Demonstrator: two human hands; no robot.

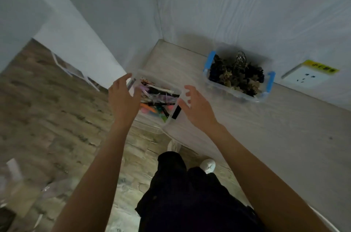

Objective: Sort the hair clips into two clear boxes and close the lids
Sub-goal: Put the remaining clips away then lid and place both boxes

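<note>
Worktop: both boxes filled, clips appear sorted.
Blue-latched box by far edge, dark clips, no lid on.
Clear box at near-left corner, colourful clips, lid state unclear.
Left hand, right hand flank it, fingers spread, holding nothing.
Left to do: close lids.

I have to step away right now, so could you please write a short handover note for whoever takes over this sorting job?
Left hand: open, at the left side of the near clear box; contact is blurred.
Right hand: open, fingers spread beside that box's right side, holding nothing.
The near box sits at the table corner and holds colourful clips. The blue-latched box stands farther back by the wall with dark clips piled in it; it looks lidless.
Done: clips appear sorted into both boxes.
Left: confirm or fit the near box's lid, then lid and latch the far box.
</note>
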